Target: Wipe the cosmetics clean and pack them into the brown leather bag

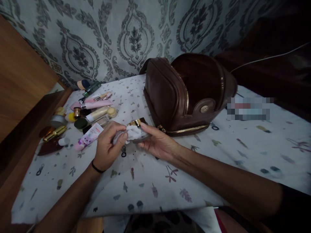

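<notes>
Near the middle of the printed cloth, my left hand (109,142) is closed on a crumpled white wipe (133,133), thumb on top. The wipe lies against a small container with a gold and black cap (137,122). My right hand (157,139) holds that container from the right, thumb near the cap and fingers below. The container's body is mostly hidden by the wipe and the fingers. Just behind my right hand stands a brown leather bag (165,94), its top unzipped and gaping.
Several tubes, jars and bottles lie at the left, among them a pink and white tube (89,136), a dark red bottle (51,146) and a green bottle (92,88). A patterned curtain (136,38) hangs behind. A blurred-out item (250,109) lies right of the bag.
</notes>
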A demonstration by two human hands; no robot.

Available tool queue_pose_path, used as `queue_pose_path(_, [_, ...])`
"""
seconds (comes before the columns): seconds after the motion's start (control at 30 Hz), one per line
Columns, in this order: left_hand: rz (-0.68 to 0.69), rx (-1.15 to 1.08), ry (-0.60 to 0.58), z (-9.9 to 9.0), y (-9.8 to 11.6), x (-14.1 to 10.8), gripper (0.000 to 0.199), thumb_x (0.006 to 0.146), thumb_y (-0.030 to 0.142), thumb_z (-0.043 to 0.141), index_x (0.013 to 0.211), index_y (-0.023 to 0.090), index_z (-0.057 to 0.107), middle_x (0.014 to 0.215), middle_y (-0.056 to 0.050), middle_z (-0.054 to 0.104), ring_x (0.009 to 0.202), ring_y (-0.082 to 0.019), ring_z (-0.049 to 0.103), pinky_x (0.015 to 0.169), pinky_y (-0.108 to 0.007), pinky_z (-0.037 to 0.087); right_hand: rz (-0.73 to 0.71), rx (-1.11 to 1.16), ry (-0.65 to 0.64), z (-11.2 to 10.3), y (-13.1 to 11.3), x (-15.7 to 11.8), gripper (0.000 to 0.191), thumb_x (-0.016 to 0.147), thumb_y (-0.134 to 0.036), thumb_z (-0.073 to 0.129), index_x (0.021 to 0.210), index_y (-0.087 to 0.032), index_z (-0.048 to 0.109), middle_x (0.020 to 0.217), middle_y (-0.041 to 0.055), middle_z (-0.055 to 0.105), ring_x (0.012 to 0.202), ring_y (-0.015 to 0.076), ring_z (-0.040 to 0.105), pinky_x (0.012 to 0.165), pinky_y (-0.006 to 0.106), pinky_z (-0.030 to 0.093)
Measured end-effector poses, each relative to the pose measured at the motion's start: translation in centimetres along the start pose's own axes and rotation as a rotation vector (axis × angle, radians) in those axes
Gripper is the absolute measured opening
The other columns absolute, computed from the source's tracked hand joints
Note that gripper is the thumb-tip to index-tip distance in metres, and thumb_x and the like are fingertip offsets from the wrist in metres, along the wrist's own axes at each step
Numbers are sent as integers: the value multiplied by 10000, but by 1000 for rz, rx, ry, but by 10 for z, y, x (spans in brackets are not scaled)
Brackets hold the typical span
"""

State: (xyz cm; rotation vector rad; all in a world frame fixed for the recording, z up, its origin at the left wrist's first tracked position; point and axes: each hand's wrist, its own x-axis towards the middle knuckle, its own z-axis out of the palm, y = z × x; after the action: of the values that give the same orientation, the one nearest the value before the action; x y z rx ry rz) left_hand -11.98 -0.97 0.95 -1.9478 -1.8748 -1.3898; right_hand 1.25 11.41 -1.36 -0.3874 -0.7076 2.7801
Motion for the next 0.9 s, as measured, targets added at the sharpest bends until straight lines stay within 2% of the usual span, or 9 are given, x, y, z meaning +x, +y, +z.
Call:
queue_pose_path(0.1, [58, -40, -86, 1, 4, 0, 73, 924, 151, 566, 975, 184, 606, 878, -24, 615, 822, -150, 573, 744, -285, 450, -8, 48, 28, -1, -2, 1, 167, 779, -271, 793, 842, -160, 686, 776, -15, 685, 653, 85, 636, 547, 165, 566])
queue_pose_path(0.17, [60, -45, -96, 1, 5, 0, 76, 922, 144, 567, 977, 181, 606, 886, -29, 618, 828, -151, 573, 748, -286, 451, 3, 72, 33, -1, -4, 2, 134, 810, -268, 761, 847, -172, 676, 784, -16, 685, 665, 92, 642, 575, 183, 579])
queue_pose_path(0.37, [-40, 45, 72, 0, -1, 0, 45, 931, 197, 572, 949, 199, 613, 821, 5, 593, 763, -139, 558, 689, -266, 436, 29, 23, 25, 0, -3, 0, 121, 827, -259, 727, 894, -164, 696, 812, -5, 685, 693, 113, 641, 541, 202, 571])
queue_pose_path(0.47, [-69, 64, 106, -1, -3, 0, 45, 933, 213, 574, 946, 200, 616, 818, 11, 587, 758, -134, 553, 684, -260, 430, 19, -8, -1, 2, -1, -1, 190, 779, -285, 784, 893, -156, 704, 821, 0, 696, 708, 114, 641, 566, 207, 572])
queue_pose_path(0.67, [-10, 10, 2, -2, 0, 1, 44, 929, 193, 571, 952, 201, 607, 836, -2, 602, 775, -143, 561, 696, -272, 442, -17, -76, 17, 3, 0, -1, 280, 673, -305, 875, 843, -147, 718, 790, 0, 702, 690, 93, 628, 544, 158, 535])
queue_pose_path(0.8, [28, -32, -82, 0, 3, 0, 41, 929, 187, 569, 949, 196, 603, 847, -21, 612, 803, -157, 569, 722, -292, 455, -39, -39, 43, 1, -1, 1, 203, 720, -289, 841, 803, -160, 707, 765, -10, 685, 686, 91, 624, 568, 166, 545])
queue_pose_path(0.9, [1, -12, -44, 1, 2, -1, 50, 932, 201, 565, 950, 200, 611, 847, -21, 619, 801, -160, 573, 712, -293, 459, -15, -20, 46, 0, -2, 1, 165, 770, -281, 798, 833, -165, 700, 781, -2, 681, 695, 100, 627, 570, 182, 552])
